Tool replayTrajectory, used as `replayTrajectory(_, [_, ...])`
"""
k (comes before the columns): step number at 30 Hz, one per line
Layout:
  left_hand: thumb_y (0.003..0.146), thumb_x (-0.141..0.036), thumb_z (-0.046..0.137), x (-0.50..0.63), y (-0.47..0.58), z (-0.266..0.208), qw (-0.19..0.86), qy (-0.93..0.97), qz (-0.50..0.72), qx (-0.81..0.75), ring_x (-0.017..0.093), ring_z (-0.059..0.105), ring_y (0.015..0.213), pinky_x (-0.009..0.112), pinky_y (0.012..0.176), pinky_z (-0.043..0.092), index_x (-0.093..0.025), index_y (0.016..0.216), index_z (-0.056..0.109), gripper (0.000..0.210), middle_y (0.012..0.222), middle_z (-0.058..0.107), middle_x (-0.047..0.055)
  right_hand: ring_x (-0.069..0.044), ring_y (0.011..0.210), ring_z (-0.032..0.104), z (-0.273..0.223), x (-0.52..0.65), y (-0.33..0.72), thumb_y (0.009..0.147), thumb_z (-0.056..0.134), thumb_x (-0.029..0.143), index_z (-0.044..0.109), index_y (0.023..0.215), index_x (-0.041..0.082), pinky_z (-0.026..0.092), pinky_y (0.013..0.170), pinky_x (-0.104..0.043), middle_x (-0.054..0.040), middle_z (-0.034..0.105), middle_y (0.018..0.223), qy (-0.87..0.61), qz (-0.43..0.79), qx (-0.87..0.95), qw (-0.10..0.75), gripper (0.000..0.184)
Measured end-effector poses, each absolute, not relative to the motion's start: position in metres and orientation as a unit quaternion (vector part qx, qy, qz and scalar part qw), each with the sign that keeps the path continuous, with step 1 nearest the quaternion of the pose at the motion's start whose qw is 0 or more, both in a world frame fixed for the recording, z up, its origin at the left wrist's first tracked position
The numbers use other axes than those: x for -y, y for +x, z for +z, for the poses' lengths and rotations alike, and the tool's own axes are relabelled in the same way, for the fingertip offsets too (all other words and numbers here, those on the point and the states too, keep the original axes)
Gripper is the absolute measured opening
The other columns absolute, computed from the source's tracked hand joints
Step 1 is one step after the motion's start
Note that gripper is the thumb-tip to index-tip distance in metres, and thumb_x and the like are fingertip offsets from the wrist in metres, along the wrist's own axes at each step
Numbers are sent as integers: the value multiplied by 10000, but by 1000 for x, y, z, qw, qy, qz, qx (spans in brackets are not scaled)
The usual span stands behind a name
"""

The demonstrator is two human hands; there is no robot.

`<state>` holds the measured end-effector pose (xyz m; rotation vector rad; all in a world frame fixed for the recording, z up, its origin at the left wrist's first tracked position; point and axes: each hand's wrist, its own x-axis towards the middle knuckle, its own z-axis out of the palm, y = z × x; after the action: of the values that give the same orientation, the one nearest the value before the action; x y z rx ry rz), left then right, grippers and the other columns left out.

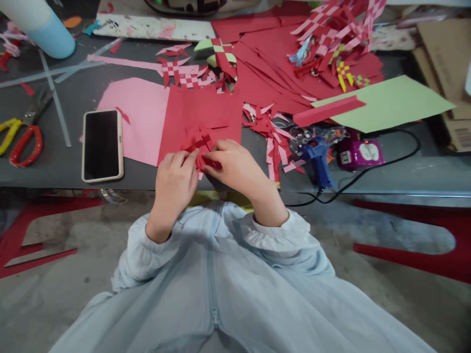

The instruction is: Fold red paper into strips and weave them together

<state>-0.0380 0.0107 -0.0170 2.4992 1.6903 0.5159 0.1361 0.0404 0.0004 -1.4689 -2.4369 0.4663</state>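
Red paper strips (200, 140) lie crossed over one another on a red paper sheet (206, 105) near the table's front edge. My left hand (177, 177) closes its thumb and fingertips at the left side of these strips. From the right, my right hand (232, 164) pinches the strips, its fingers bent over them. A bit of pink shows below the fingertips. The fingers hide part of the strips, so how they are joined there does not show. Beside the red sheet lies a pink paper sheet (142, 117), partly under it.
A phone (103, 145) and red-and-yellow-handled pliers (27, 130) lie to the left. At right are a blue glue gun (318, 159) with a black cable, a purple box (360, 154), green paper (393, 105) and cardboard (447, 68). Woven paper pieces (184, 73) and cut scraps (270, 127) spread behind.
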Motion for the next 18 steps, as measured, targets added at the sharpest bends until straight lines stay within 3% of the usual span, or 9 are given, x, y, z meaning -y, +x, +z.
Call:
replayTrajectory(10, [978, -223, 443, -11, -38, -18, 33, 812, 176, -556, 268, 597, 1024, 414, 916, 493, -153, 1325, 629, 400, 1150, 696, 121, -211, 838, 554, -1, -45, 138, 981, 503, 191, 776, 959, 105, 392, 753, -325, -119, 658, 895, -502, 165, 839, 134, 286])
replayTrajectory(18, [971, -211, 450, -11, -38, -18, 30, 813, 176, -554, 266, 600, 1024, 414, 926, 498, -153, 1332, 625, 406, 1140, 699, 117, -208, 826, 589, -2, -49, 139, 949, 546, 215, 750, 915, 147, 404, 754, -318, -96, 709, 879, -525, 179, 803, 218, 218])
